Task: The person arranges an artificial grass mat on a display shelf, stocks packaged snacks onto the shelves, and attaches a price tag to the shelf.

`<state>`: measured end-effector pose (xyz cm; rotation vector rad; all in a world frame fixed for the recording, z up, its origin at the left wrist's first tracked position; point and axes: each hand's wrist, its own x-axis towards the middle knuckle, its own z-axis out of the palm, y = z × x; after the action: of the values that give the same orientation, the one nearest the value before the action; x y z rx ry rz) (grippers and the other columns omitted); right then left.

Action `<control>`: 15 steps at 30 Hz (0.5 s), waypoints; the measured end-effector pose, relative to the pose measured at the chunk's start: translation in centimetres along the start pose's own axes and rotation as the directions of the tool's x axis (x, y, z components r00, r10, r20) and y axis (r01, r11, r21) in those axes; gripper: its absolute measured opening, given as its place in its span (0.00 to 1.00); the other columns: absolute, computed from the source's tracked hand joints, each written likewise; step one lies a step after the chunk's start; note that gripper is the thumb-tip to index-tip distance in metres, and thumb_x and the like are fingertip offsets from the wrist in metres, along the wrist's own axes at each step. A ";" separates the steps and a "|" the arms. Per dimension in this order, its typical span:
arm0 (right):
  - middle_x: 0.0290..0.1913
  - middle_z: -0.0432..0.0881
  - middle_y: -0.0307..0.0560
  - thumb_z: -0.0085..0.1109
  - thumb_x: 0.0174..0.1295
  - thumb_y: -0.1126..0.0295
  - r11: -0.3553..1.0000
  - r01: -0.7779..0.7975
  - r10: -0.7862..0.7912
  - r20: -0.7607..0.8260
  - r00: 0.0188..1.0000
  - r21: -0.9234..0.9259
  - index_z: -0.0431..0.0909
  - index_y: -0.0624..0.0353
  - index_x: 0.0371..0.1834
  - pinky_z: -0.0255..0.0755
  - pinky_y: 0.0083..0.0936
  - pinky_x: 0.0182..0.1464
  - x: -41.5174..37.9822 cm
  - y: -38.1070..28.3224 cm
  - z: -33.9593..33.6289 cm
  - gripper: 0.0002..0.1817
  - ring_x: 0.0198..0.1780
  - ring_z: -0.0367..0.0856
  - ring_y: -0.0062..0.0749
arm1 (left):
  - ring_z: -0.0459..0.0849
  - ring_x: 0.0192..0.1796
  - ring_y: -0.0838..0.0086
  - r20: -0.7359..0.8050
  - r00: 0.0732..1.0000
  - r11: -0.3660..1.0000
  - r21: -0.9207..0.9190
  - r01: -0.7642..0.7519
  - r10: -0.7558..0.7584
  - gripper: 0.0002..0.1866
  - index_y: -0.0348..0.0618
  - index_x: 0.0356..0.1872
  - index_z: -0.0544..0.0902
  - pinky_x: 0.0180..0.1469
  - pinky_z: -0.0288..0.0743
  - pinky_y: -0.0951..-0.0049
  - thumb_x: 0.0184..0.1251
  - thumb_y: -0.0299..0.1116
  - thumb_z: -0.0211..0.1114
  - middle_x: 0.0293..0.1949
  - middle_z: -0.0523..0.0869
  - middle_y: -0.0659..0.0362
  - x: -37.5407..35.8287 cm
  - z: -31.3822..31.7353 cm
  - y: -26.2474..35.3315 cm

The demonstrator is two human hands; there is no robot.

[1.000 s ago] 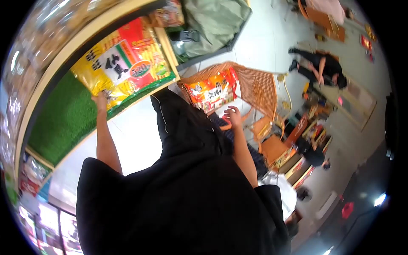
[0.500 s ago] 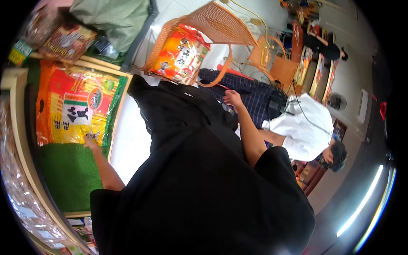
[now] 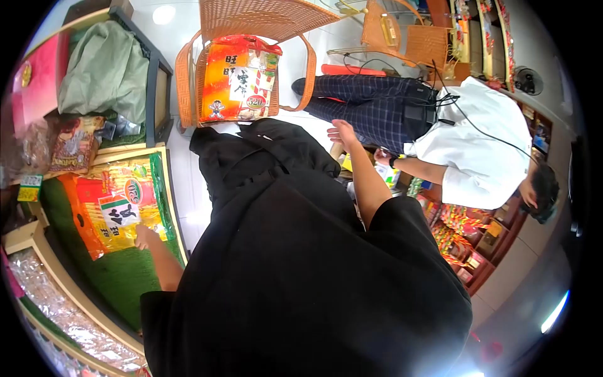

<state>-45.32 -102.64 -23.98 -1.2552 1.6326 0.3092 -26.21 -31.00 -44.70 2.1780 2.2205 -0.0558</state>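
Observation:
My left hand (image 3: 146, 238) is closed at the near edge of a large yellow and red bag of rice crackers (image 3: 119, 207), with its fingertips hidden against the plastic. That bag lies flat on green artificial turf (image 3: 116, 279) inside a wood-edged display bin. Out to the other side, my right hand (image 3: 342, 134) is held in the air with its fingers apart and nothing in it. A second, orange and red snack bag (image 3: 239, 78) marked 520 rests on a wicker chair (image 3: 185, 81) in front of me.
On the right a person in a white shirt (image 3: 480, 147) and checked trousers stands beside snack shelves (image 3: 496, 251). A grey-green cloth (image 3: 107, 69) and a brown snack packet (image 3: 75, 144) sit on the far left display. Plastic-wrapped goods (image 3: 69, 308) fill the bin at lower left.
The view has turned, so the chair and display bins appear shifted and rotated. My left hand has closed at the bag's edge. The person in white appears farther right, one hand now visible.

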 end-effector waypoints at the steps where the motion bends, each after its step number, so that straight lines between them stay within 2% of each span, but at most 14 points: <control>1: 0.43 0.79 0.54 0.43 0.64 0.63 0.998 0.013 -0.014 0.011 1.000 0.057 0.65 0.57 0.57 0.72 0.34 0.46 1.1 0.1 -0.4 0.19 0.43 0.78 0.40 | 0.74 0.48 0.58 0.049 0.998 0.998 -0.041 -0.044 0.046 0.28 0.39 0.48 0.67 0.45 0.72 0.55 0.48 0.46 0.59 0.47 0.71 0.51 -2.2 -0.9 1.4; 2: 0.44 0.78 0.55 0.43 0.64 0.63 0.985 0.009 -0.013 0.019 1.000 0.172 0.64 0.57 0.57 0.72 0.35 0.47 2.0 0.2 -0.8 0.20 0.45 0.77 0.41 | 0.74 0.48 0.58 0.025 0.998 0.996 -0.060 -0.063 0.065 0.28 0.39 0.48 0.67 0.45 0.72 0.55 0.48 0.46 0.59 0.47 0.71 0.51 -3.9 -0.9 2.3; 3: 0.45 0.78 0.56 0.43 0.64 0.63 0.958 0.003 -0.012 0.028 1.000 0.288 0.63 0.57 0.58 0.72 0.36 0.49 3.0 0.0 -1.2 0.20 0.46 0.77 0.42 | 0.74 0.43 0.61 0.243 0.939 0.948 -0.265 -0.177 0.243 0.23 0.39 0.44 0.69 0.46 0.70 0.56 0.52 0.45 0.57 0.43 0.73 0.53 -5.7 0.2 2.6; 4: 0.47 0.76 0.57 0.44 0.63 0.63 0.909 -0.014 0.001 0.033 0.999 0.417 0.62 0.56 0.58 0.71 0.39 0.50 4.9 0.5 -1.6 0.20 0.47 0.76 0.44 | 0.73 0.39 0.64 0.403 0.799 0.849 -0.473 -0.237 0.447 0.18 0.39 0.40 0.72 0.46 0.69 0.57 0.56 0.44 0.55 0.39 0.74 0.55 -7.5 1.2 3.2; 5: 0.48 0.75 0.57 0.45 0.63 0.62 0.844 -0.041 0.026 0.037 0.999 0.534 0.63 0.53 0.57 0.70 0.40 0.51 6.5 0.8 -1.9 0.20 0.47 0.75 0.45 | 0.73 0.34 0.67 0.486 0.588 0.713 -0.658 -0.241 0.647 0.16 0.38 0.35 0.75 0.46 0.67 0.58 0.60 0.43 0.53 0.34 0.76 0.57 -9.3 1.3 4.7; 6: 0.48 0.75 0.57 0.46 0.62 0.62 0.781 -0.072 0.044 0.060 0.997 0.621 0.63 0.53 0.57 0.70 0.40 0.51 8.1 1.2 -2.2 0.20 0.47 0.74 0.45 | 0.76 0.26 0.72 0.597 0.624 0.837 -0.514 -0.186 0.505 0.08 0.43 0.33 0.79 0.29 0.72 0.69 0.61 0.34 0.55 0.25 0.79 0.59 -17.9 -5.0 5.6; 8: 0.47 0.74 0.55 0.48 0.61 0.63 0.630 -0.114 0.043 0.112 0.993 0.768 0.64 0.52 0.55 0.70 0.39 0.51 10.5 1.5 -2.9 0.19 0.46 0.73 0.43 | 0.67 0.25 0.78 0.703 0.196 0.730 -0.661 -0.175 0.684 0.09 0.46 0.23 0.70 0.27 0.63 0.75 0.61 0.36 0.50 0.21 0.69 0.64 -20.4 0.6 7.3; 9: 0.44 0.73 0.52 0.49 0.61 0.64 0.538 -0.108 0.042 0.101 0.994 0.836 0.66 0.53 0.53 0.71 0.37 0.50 11.2 1.3 -3.2 0.17 0.44 0.73 0.40 | 0.79 0.30 0.72 0.784 0.185 0.806 -0.570 -0.160 0.592 0.13 0.41 0.40 0.77 0.30 0.72 0.73 0.61 0.38 0.58 0.31 0.80 0.57 -25.8 -1.1 7.2; 10: 0.43 0.73 0.51 0.49 0.61 0.64 0.375 -0.131 0.012 0.137 0.991 0.918 0.67 0.54 0.52 0.71 0.36 0.49 12.6 1.3 -4.0 0.17 0.43 0.73 0.39 | 0.80 0.31 0.73 0.738 0.096 0.740 -0.645 -0.188 0.668 0.14 0.41 0.42 0.77 0.31 0.72 0.75 0.62 0.40 0.57 0.32 0.81 0.56 -32.8 -5.1 6.5; 11: 0.42 0.73 0.51 0.49 0.61 0.65 0.204 -0.158 -0.014 0.164 0.986 0.966 0.68 0.54 0.51 0.71 0.35 0.48 13.6 1.9 -4.9 0.16 0.42 0.72 0.38 | 0.81 0.33 0.73 0.770 0.048 0.749 -0.602 -0.278 0.636 0.16 0.41 0.46 0.76 0.34 0.73 0.76 0.63 0.41 0.56 0.33 0.81 0.56 -38.5 -7.9 6.1; 13: 0.41 0.73 0.49 0.50 0.60 0.66 0.042 -0.089 -0.040 0.091 0.995 0.995 0.69 0.56 0.50 0.71 0.34 0.47 13.8 1.4 -6.6 0.15 0.41 0.72 0.36 | 0.81 0.33 0.74 0.815 -0.121 0.707 -0.556 -0.436 0.567 0.15 0.40 0.48 0.75 0.35 0.73 0.78 0.65 0.37 0.53 0.34 0.82 0.56 -46.7 -10.6 5.0; 15: 0.41 0.73 0.49 0.49 0.60 0.67 -0.014 -0.084 -0.022 0.084 0.996 0.996 0.68 0.56 0.51 0.70 0.32 0.46 14.6 1.3 -7.6 0.16 0.40 0.72 0.35 | 0.79 0.24 0.76 0.806 -0.287 0.617 -0.584 -0.528 0.518 0.13 0.37 0.45 0.77 0.26 0.72 0.79 0.66 0.32 0.51 0.29 0.83 0.54 -51.5 -9.1 3.6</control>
<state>-49.81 -115.80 -32.83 0.0319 1.2210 -0.7904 -21.61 -81.96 -33.22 1.7420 0.2649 -1.1571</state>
